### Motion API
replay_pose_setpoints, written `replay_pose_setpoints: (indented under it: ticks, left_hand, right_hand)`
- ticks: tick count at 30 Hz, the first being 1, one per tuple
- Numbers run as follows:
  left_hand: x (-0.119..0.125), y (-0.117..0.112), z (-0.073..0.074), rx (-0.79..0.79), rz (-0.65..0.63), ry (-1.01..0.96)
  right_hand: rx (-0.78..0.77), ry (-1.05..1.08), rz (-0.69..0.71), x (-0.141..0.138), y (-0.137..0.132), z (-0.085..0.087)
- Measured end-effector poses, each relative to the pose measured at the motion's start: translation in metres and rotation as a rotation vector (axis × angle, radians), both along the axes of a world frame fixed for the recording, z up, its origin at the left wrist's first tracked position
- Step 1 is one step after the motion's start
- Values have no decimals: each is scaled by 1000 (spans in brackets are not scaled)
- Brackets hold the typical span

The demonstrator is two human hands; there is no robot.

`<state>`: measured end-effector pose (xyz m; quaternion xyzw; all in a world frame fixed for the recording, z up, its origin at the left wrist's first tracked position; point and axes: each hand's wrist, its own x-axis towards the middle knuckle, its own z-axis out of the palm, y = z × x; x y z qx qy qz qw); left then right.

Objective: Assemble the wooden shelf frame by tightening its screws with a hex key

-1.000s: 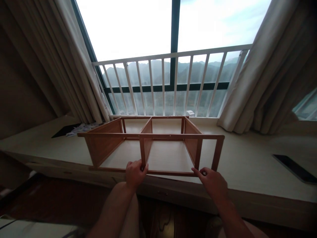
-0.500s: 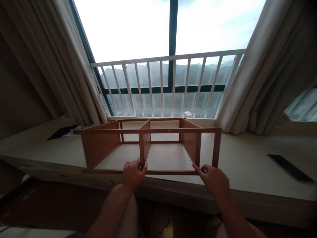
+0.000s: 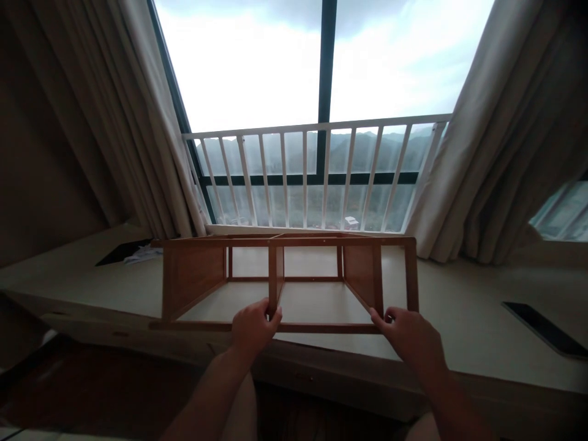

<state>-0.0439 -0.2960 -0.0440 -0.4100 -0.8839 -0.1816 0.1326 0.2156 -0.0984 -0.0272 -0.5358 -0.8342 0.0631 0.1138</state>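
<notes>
A reddish-brown wooden shelf frame (image 3: 321,328) lies on its side along the pale window ledge, with its long near rail at the ledge's front edge. Solid panels (image 3: 197,278) divide it into open bays. My left hand (image 3: 255,324) is closed around the lower end of the middle divider, where it meets the near rail. Further right, my right hand (image 3: 411,337) grips the lower end of the right-hand divider, thumb and fingers pinched on the wood. The palms face away from the camera, so the exact finger contact is partly hidden.
The pale ledge (image 3: 478,331) carries a dark phone-like slab (image 3: 544,327) at right and a dark flat item (image 3: 120,252) with white crumpled material at left. Behind stand a white railing (image 3: 280,130) and a window, between a left curtain (image 3: 151,153) and a right curtain (image 3: 463,165).
The view has tipped up slightly and shifted. The frame's upper rail appears higher relative to its lower rail, as if tilted a little. Both hands keep their hold on the dividers.
</notes>
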Motion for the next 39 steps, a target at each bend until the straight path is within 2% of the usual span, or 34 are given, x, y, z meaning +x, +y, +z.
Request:
replay_pose_setpoints:
  ticks: [17, 25, 39]
  left_hand:
    - [1, 12, 57, -58, 18, 33]
    - [-4, 22, 81, -77, 35, 63]
    - [-9, 39, 120, -135, 26, 6]
  right_hand:
    - [236, -65, 17, -6, 4, 49]
    - [246, -78, 1, -10, 12, 74]
    - [207, -55, 19, -16, 25, 111]
